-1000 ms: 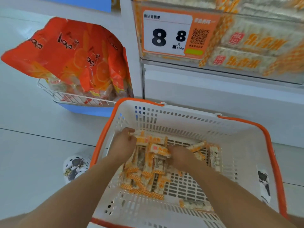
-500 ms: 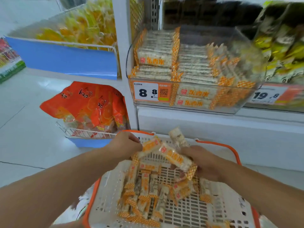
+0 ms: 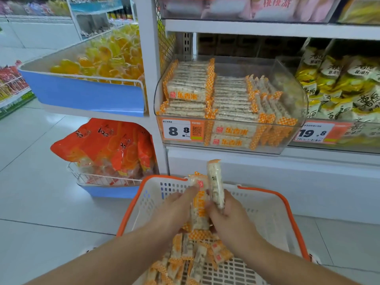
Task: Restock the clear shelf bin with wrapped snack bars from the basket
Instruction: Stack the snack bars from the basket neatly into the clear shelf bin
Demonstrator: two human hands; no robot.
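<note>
Two containers: clear shelf bin (image 3: 292, 128) part-filled with stacked wrapped snack bars (image 3: 232, 99); white basket with orange rim (image 3: 275, 204) on the floor below it, loose bars (image 3: 185, 256) on its bottom.
Left hand (image 3: 174, 210): above basket, fingers pressing one upright bar (image 3: 198, 208).
Right hand (image 3: 228, 217): curled around second upright bar (image 3: 214, 182).
Surroundings: white tiled floor (image 3: 41, 202); orange bags (image 3: 107, 145) in wire rack, left.

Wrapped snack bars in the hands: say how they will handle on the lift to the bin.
The wrapped snack bars stand upright unsupported, so probably stiff. Glossy film looks slippery. Puffed-grain filling suggests light and crushable.
</note>
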